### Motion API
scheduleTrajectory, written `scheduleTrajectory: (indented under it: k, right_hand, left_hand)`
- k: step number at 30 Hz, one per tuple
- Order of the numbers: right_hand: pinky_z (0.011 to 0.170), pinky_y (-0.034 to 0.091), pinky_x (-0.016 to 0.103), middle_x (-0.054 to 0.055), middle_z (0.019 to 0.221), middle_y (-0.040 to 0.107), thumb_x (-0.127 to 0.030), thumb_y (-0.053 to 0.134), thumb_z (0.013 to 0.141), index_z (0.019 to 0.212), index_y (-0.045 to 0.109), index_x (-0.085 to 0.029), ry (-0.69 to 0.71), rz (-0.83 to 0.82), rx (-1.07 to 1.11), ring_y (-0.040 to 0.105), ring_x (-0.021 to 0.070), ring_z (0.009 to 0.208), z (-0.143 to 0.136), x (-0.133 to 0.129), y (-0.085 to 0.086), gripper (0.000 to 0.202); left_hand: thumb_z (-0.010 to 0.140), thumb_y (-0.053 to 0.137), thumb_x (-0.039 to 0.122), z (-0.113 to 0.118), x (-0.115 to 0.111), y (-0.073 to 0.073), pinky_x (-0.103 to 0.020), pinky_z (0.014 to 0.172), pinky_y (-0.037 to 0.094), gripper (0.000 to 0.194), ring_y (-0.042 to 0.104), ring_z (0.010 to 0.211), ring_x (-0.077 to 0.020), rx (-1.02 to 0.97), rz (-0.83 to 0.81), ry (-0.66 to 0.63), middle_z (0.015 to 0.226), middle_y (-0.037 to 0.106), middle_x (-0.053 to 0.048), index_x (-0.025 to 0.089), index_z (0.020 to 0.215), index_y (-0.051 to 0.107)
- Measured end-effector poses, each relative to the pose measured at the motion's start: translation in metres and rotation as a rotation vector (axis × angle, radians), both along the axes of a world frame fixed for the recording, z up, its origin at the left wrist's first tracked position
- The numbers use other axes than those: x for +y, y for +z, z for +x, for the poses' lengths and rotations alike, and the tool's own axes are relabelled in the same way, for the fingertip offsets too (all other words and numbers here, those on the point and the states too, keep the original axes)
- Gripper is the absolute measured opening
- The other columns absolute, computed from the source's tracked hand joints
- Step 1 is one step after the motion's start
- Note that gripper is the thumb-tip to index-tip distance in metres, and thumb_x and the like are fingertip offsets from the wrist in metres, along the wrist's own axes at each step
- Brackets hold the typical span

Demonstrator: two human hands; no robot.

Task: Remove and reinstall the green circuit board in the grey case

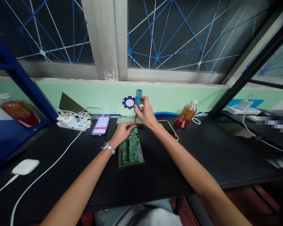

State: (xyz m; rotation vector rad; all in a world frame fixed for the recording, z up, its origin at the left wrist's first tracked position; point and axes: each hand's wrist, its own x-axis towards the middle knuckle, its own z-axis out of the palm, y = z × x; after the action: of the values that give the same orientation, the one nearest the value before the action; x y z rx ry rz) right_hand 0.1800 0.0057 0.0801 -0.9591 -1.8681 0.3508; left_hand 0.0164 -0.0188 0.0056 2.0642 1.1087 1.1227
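Observation:
A screwdriver (138, 98) with a clear blue handle stands nearly upright, its shaft pointing down. My right hand (146, 113) is closed around its handle. At the lower end of the shaft, the fingertips of my left hand (124, 131) are pinched together; what they hold, if anything, is too small to make out. Beneath both hands lies a green circuit board (133, 147) in a shallow grey metal housing (132, 165). The screwdriver's tip is hidden by my left fingers at the board's far end. A silver watch sits on my left wrist.
Behind the housing lies a flat grey panel (122, 120). A phone (101, 125) and a white power strip (83, 125) are at the left. Another phone (169, 129) and a drink bottle (186, 113) stand right. A white charger (25, 166) and cables cross the black table (202, 150).

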Motion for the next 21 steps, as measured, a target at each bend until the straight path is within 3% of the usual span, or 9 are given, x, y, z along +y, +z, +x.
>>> scheduleTrajectory:
  k: [5, 12, 16, 21]
  right_hand:
    - [0.063, 0.049, 0.035, 0.003, 0.082, 0.062, -0.037, 0.047, 0.098, 0.13, 0.032, -0.025, 0.027, 0.041, -0.014, 0.056, 0.0169, 0.059, 0.0, 0.0004, -0.0033, 0.037]
    - [0.06, 0.048, 0.033, 0.005, 0.092, 0.064, -0.039, 0.046, 0.098, 0.134, 0.031, -0.026, 0.073, -0.024, -0.015, 0.058, 0.0154, 0.058, 0.0027, -0.0012, 0.0011, 0.041]
    - [0.062, 0.05, 0.032, 0.007, 0.109, 0.063, -0.04, 0.048, 0.097, 0.132, 0.038, -0.027, 0.126, -0.039, 0.003, 0.061, 0.0133, 0.061, 0.0043, -0.0002, 0.0032, 0.039]
    - [0.069, 0.051, 0.032, 0.004, 0.096, 0.062, -0.045, 0.056, 0.092, 0.117, 0.05, -0.022, 0.135, -0.053, 0.027, 0.063, 0.0146, 0.067, 0.0062, 0.0034, 0.0035, 0.034]
  left_hand:
    - [0.094, 0.057, 0.032, 0.0, 0.0036, -0.0039, -0.033, 0.089, 0.053, 0.024, 0.072, 0.093, -0.0235, 0.003, -0.001, 0.014, 0.102, 0.079, -0.006, 0.019, 0.1, 0.076]
    - [0.092, 0.059, 0.031, 0.0003, 0.0035, -0.0053, -0.031, 0.085, 0.053, 0.021, 0.073, 0.091, -0.0228, -0.017, -0.01, 0.016, 0.099, 0.079, -0.005, 0.019, 0.095, 0.076]
    - [0.091, 0.06, 0.032, 0.0004, 0.0046, -0.0086, -0.03, 0.08, 0.053, 0.021, 0.073, 0.086, -0.0225, -0.034, -0.02, 0.045, 0.094, 0.079, -0.006, 0.017, 0.093, 0.074]
    - [0.09, 0.062, 0.033, 0.0009, 0.0037, -0.0089, -0.029, 0.076, 0.052, 0.02, 0.071, 0.079, -0.0213, -0.024, -0.014, 0.081, 0.085, 0.077, -0.005, 0.016, 0.089, 0.074]
